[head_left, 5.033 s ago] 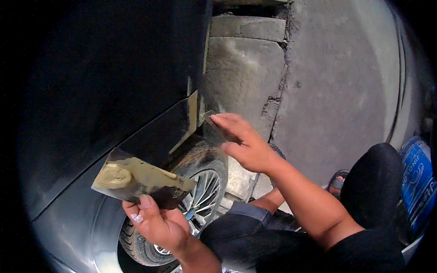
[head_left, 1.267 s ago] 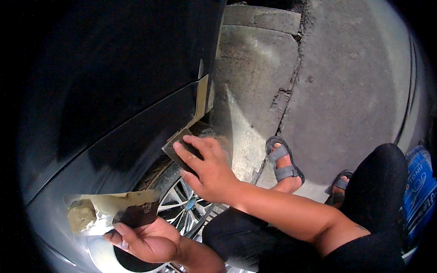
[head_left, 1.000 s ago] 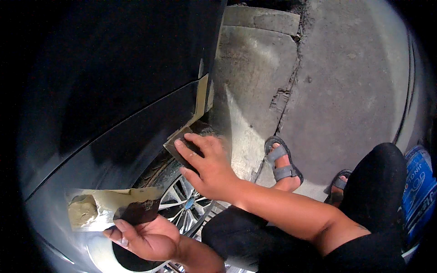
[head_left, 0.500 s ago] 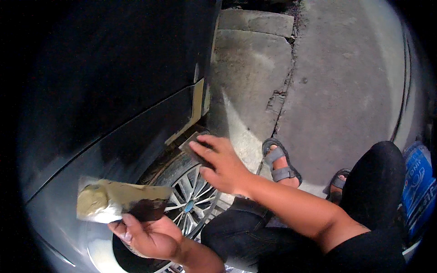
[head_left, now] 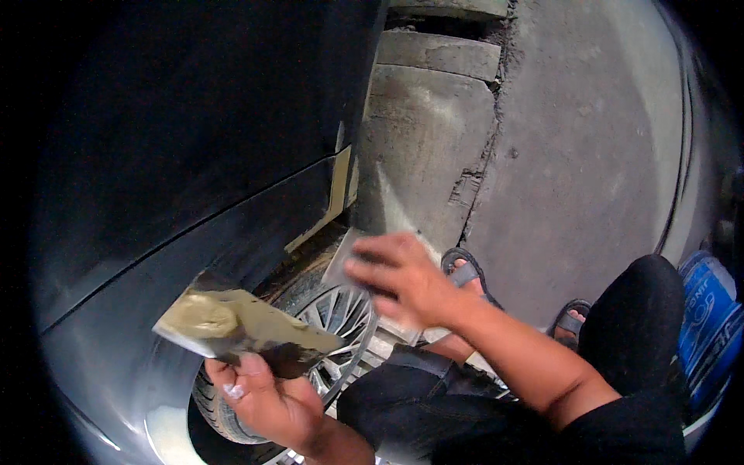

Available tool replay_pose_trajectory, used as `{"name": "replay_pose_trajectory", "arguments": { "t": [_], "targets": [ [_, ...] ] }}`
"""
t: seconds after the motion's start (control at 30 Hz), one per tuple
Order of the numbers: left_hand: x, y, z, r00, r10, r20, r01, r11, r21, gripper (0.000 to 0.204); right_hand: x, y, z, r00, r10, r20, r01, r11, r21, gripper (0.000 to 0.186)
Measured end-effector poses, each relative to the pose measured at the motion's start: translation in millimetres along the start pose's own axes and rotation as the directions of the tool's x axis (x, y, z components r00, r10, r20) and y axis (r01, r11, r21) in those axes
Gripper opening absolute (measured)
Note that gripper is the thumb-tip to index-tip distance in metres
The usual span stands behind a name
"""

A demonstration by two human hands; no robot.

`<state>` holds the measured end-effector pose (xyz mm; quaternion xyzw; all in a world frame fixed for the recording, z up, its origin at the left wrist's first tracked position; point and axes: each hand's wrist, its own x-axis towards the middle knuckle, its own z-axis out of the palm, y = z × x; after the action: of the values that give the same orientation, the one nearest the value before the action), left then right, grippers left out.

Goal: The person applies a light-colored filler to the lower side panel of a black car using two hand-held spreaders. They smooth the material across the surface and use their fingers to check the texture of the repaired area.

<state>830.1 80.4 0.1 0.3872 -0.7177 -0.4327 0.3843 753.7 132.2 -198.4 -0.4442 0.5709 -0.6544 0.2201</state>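
My left hand [head_left: 267,399] grips a flat mixing plate [head_left: 291,360] from below, thumb near its edge. A thick mound of yellowish putty [head_left: 203,316] lies on the plate's far-left end, with more smeared along it. White residue marks a finger of that hand. To the right, my right hand [head_left: 407,279] is smeared by motion, its fingers closed on a thin flat spreader [head_left: 338,262], which is blurred too. It hangs above the car wheel [head_left: 353,322], apart from the plate. Beyond it, a yellowish putty strip [head_left: 338,184] runs along the corner of the dark car panel [head_left: 256,209].
The dark car body fills the left side. Cracked concrete [head_left: 434,132] stretches ahead and right. My sandalled feet [head_left: 465,271] and bent knee [head_left: 632,318] are close by. At the right edge sits a blue printed bag or wrapper [head_left: 709,310].
My right hand has shifted slightly right, away from the wheel arch, with the spreader. The plate in my left hand has moved right and tilted, its right end now lower.
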Motion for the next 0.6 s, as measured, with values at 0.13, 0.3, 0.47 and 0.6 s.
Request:
{"name": "replay_pose_trajectory", "arguments": {
  "t": [0.13, 0.3, 0.47, 0.6],
  "targets": [
    [-2, -3, -8, 0.999, 0.016, 0.029, -0.014, 0.997, -0.071, 0.045, 12, 34, -4, 0.993, -0.071, -0.091, 0.023, 0.896, -0.443, 0.057],
    [-8, -5, -9, 0.998, 0.05, 0.033, -0.048, 0.998, -0.052, 0.048, 43, 49, -15, 0.949, -0.309, 0.061, 0.282, 0.748, -0.601, 0.045],
    [-9, -5, -14, 1.0, 0.021, 0.022, -0.02, 0.998, -0.06, 0.05, 60, 59, -23, 0.903, -0.409, 0.13, 0.391, 0.658, -0.644, 0.04],
    [-9, -3, -10, 1.0, 0.012, 0.003, -0.012, 0.999, -0.049, 0.05, 61, 66, -33, 0.945, -0.262, 0.195, 0.322, 0.654, -0.684, 0.029]
  ]
}}
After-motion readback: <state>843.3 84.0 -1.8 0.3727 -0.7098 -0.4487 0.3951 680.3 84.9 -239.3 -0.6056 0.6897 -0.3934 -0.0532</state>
